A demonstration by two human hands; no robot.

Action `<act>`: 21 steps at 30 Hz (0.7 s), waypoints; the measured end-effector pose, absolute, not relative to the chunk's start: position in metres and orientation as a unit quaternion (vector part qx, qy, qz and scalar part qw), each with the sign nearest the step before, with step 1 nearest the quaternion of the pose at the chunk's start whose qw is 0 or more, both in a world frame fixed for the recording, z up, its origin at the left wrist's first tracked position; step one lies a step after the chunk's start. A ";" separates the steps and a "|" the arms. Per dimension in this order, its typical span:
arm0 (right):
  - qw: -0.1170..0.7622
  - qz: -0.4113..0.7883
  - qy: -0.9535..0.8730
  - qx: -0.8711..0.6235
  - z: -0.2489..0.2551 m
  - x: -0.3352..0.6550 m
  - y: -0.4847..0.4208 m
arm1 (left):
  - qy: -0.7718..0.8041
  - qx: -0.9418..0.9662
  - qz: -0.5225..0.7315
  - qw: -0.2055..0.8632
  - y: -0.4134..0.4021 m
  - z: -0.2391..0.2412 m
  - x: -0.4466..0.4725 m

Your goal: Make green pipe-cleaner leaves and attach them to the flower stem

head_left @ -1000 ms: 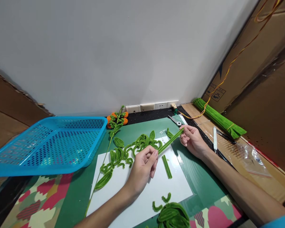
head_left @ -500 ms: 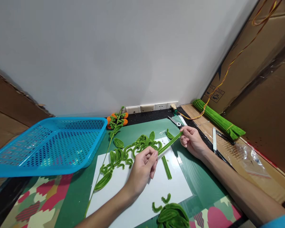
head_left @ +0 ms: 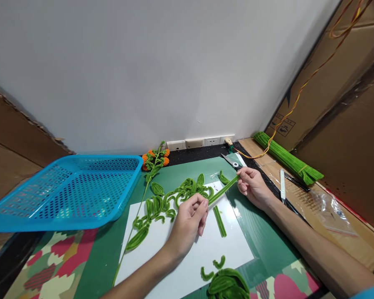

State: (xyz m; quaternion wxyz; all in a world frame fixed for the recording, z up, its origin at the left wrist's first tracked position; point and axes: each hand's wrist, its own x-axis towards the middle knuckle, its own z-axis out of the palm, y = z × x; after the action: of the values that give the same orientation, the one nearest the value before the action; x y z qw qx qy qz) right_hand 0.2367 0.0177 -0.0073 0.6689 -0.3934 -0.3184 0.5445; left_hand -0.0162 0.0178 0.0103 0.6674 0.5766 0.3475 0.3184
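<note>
Between my two hands stretches a green pipe cleaner strip, which looks like two stems side by side. My left hand pinches its lower end, and my right hand pinches the upper end. Beneath them, a white sheet holds curled green pipe cleaner pieces and leaf shapes. A short straight green piece lies just right of my left hand. Scissors rest behind my right hand. Two small curved bits lie near a round pile of green leaves at the front.
A blue plastic basket stands at left. An orange-flowered stem lies beside it. At right are a bundle of green pipe cleaners, a white-handled tool and a clear plastic bag. A twisted cord runs from the wall socket.
Both hands keep their pinch on the green strip with almost no movement. The whole view has shifted very slightly.
</note>
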 end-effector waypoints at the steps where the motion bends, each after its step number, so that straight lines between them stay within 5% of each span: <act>1: 0.669 0.544 -0.319 -0.394 -0.007 0.237 0.018 | 0.346 0.577 0.318 0.668 0.018 0.011 -0.016; 21: 0.663 0.550 -0.310 -0.402 -0.010 0.236 0.018 | 0.358 0.575 0.309 0.667 0.017 0.014 -0.017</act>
State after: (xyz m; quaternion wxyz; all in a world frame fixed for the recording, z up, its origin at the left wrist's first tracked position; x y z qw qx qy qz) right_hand 0.2361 0.0184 -0.0098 0.6630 -0.4025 -0.3097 0.5500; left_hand -0.0166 0.0166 0.0135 0.6672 0.5751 0.3584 0.3094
